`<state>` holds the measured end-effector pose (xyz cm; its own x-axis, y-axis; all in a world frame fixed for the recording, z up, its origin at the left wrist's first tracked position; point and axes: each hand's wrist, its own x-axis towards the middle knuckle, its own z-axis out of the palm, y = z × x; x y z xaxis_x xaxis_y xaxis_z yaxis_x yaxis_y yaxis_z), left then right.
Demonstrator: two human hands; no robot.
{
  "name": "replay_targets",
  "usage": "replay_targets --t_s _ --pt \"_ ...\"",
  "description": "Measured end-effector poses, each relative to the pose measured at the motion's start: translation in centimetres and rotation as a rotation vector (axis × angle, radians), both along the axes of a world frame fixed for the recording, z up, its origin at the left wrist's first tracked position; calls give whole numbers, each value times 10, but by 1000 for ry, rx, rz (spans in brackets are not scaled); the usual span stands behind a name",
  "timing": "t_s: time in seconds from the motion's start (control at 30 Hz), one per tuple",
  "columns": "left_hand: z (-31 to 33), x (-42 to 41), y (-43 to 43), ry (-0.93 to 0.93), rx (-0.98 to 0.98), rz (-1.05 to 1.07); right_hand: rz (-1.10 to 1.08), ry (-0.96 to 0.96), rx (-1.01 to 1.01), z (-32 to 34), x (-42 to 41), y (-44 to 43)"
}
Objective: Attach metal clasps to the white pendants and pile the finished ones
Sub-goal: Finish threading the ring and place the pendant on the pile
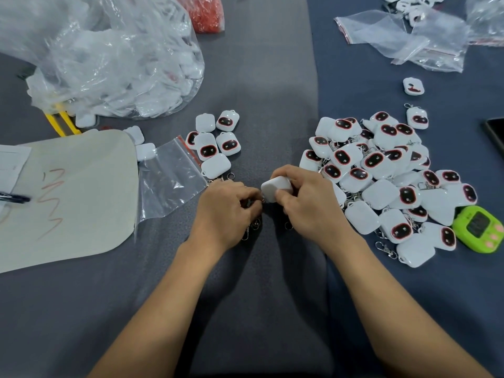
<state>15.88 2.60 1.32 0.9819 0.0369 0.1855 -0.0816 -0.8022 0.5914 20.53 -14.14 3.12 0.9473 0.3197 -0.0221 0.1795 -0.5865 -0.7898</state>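
Observation:
My right hand [305, 200] grips a white pendant [275, 188] at the table's middle, its plain back facing up. My left hand [229, 208] pinches a small metal clasp [262, 199] against the pendant's edge; most of the clasp is hidden by my fingers. Several loose metal clasps [255, 225] lie under and between my hands. A small group of pendants without clasps [215, 144] lies just beyond my left hand. A large pile of pendants with clasps [381, 170] spreads to the right of my right hand.
A big clear bag of white pendants [114, 64] sits at the back left, a small zip bag [171, 175] and a beige sheet [71, 197] with a pen [13, 198] to the left. A green timer [478, 227], a phone edge [496, 132] and empty zip bags [409, 42] lie on the right.

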Motion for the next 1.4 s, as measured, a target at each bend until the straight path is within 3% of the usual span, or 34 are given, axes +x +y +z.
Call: replay_targets --t_s 0.23,0.47,0.57,0.8,1.4 --pt "-1 0 0 2 12 -10 84 -168 -125 -1 -11 2" --pt "1 2 -1 21 -46 7 -121 113 129 -3 -1 -1" --pt "3 2 1 37 -54 -14 -109 154 210 -2 5 2" --pt "5 -1 2 20 -36 -13 40 96 62 -4 10 -2" --pt "5 -1 2 31 -44 36 67 59 -55 1 4 4"
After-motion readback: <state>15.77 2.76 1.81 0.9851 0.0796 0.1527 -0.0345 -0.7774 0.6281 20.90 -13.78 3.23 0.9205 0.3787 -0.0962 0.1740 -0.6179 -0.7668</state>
